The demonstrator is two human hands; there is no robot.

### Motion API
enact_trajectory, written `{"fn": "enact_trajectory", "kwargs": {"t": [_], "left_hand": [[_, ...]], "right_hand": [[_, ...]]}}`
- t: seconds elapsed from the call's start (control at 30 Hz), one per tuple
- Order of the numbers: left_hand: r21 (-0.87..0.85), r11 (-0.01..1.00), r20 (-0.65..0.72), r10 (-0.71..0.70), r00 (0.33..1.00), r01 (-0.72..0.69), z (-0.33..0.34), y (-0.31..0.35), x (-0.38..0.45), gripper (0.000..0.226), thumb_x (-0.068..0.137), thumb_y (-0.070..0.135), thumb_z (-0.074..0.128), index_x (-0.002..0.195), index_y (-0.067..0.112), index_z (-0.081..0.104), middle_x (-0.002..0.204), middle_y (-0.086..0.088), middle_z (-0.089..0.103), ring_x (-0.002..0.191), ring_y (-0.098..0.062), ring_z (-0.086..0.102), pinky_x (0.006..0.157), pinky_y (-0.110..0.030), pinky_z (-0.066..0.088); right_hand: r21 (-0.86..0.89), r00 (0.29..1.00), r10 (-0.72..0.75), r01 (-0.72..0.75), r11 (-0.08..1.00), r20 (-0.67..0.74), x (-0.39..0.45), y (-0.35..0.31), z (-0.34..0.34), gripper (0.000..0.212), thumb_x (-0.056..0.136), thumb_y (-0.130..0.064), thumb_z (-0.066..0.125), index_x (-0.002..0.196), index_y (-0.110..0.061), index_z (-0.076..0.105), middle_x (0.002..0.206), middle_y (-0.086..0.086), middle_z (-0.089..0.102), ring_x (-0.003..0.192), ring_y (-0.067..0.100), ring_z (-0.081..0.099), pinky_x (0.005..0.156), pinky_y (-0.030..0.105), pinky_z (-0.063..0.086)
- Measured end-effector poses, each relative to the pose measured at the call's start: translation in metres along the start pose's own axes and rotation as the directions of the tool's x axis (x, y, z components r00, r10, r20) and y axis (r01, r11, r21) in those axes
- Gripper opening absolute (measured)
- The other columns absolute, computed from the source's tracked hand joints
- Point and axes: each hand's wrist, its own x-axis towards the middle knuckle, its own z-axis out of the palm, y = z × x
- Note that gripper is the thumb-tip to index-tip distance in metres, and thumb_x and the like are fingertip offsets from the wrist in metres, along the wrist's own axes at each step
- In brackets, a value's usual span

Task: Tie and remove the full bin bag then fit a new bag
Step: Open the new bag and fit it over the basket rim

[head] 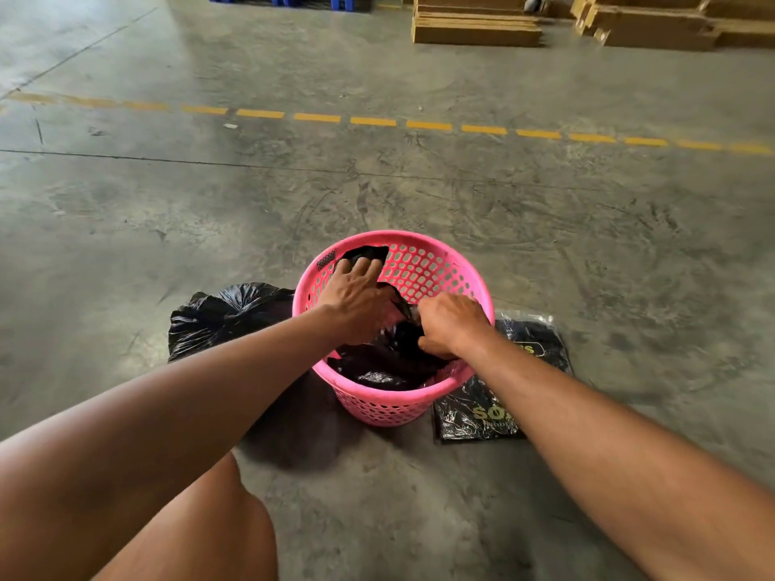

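A pink perforated plastic bin [436,266] stands on the concrete floor in front of me. A new black bag [390,362] lies crumpled inside it. My left hand [356,295] reaches into the bin and presses a part of the bag against the far left of the rim. My right hand [451,325] is closed on a bunch of the same bag at the near right of the rim. A full black bag [226,314], tied at its top, sits on the floor just left of the bin.
A flat pack of black bags [520,371] with yellow print lies on the floor right of the bin. A dashed yellow line [373,121] crosses the floor beyond. Cardboard stacks [474,31] and a blue pallet [293,0] stand far back.
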Motion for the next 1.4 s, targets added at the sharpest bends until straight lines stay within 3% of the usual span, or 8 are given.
{"fn": "enact_trajectory", "kwargs": {"t": [0.2,0.4,0.77,0.87,0.93,1.03,1.17,1.4], "left_hand": [[-0.148,0.976,0.189,0.186,0.964,-0.159,-0.004,-0.006,0.016,0.064,0.087,0.060,0.034,0.127,0.021,0.066,0.134,-0.002,0.062,0.139,-0.024,0.044,0.125,-0.054,0.008],[-0.494,0.867,0.334,0.124,0.934,0.062,-0.035,-0.013,0.015,0.060,0.105,0.055,0.028,0.120,0.009,0.065,0.124,-0.016,0.065,0.123,-0.031,0.060,0.105,-0.037,0.044],[-0.025,0.996,0.349,-0.076,0.934,0.090,-0.075,0.001,-0.047,0.052,0.075,0.057,0.058,0.112,0.023,0.071,0.114,0.001,0.074,0.111,-0.024,0.070,0.085,-0.034,0.054],[-0.097,0.978,0.210,-0.160,0.964,0.184,-0.062,0.005,-0.072,0.082,0.060,0.077,0.062,0.122,0.024,0.066,0.123,0.001,0.067,0.113,-0.024,0.067,0.088,-0.036,0.053],[-0.102,0.975,0.172,-0.179,0.969,0.199,-0.056,0.011,-0.082,0.094,0.056,0.082,0.063,0.132,0.026,0.059,0.130,-0.003,0.060,0.119,-0.027,0.062,0.096,-0.041,0.049],[-0.116,0.972,0.144,-0.189,0.971,0.206,-0.047,0.019,-0.089,0.098,0.056,0.084,0.062,0.134,0.025,0.056,0.135,-0.006,0.055,0.126,-0.032,0.055,0.103,-0.046,0.042],[-0.158,0.967,0.139,-0.181,0.974,0.202,-0.045,0.024,-0.095,0.104,0.056,0.083,0.062,0.140,0.025,0.047,0.142,-0.008,0.047,0.135,-0.034,0.046,0.106,-0.049,0.038],[-0.259,0.925,0.173,-0.237,0.956,0.277,-0.028,0.015,-0.115,0.125,0.049,0.095,0.054,0.154,0.032,0.028,0.150,-0.010,0.033,0.137,-0.041,0.041,0.104,-0.056,0.043]], "right_hand": [[0.626,0.966,0.212,-0.074,0.777,-0.150,-0.011,0.021,-0.019,0.025,0.075,-0.045,0.082,0.081,-0.025,0.067,0.088,0.001,0.069,0.086,0.021,0.064,0.072,0.027,0.044],[0.892,0.786,0.574,-0.066,0.447,-0.230,-0.030,0.065,-0.036,0.032,0.075,-0.046,0.075,0.061,-0.020,0.063,0.065,0.003,0.073,0.061,0.024,0.074,0.065,0.041,0.061],[0.938,0.618,0.757,-0.347,0.022,0.211,-0.067,0.129,0.007,0.021,0.085,-0.025,0.074,0.089,-0.006,0.070,0.076,0.012,0.075,0.043,0.011,0.060,0.038,0.019,0.040],[0.881,0.586,0.804,-0.428,0.202,0.101,-0.073,0.118,0.007,0.044,0.078,-0.037,0.079,0.110,-0.010,0.064,0.103,0.012,0.073,0.084,0.025,0.066,0.068,0.033,0.050],[0.792,0.568,0.741,-0.234,0.564,-0.360,-0.081,0.100,-0.008,0.046,0.077,-0.035,0.077,0.113,-0.015,0.057,0.106,0.010,0.065,0.096,0.023,0.060,0.079,0.035,0.048],[0.337,0.581,0.112,0.295,0.894,-0.806,-0.096,0.048,-0.036,0.020,0.081,-0.018,0.070,0.099,-0.012,0.063,0.095,0.006,0.060,0.084,0.018,0.057,0.075,0.031,0.047],[0.084,0.850,-0.411,0.460,0.884,-0.330,-0.083,0.005,-0.028,0.024,0.082,-0.010,0.064,0.105,-0.017,0.068,0.095,0.002,0.068,0.091,0.031,0.067,0.075,0.039,0.054],[-0.072,0.984,-0.104,0.094,0.993,-0.143,-0.070,0.044,-0.015,0.072,0.075,-0.055,0.079,0.134,-0.024,0.051,0.121,0.003,0.063,0.115,0.030,0.064,0.086,0.044,0.055]]}}
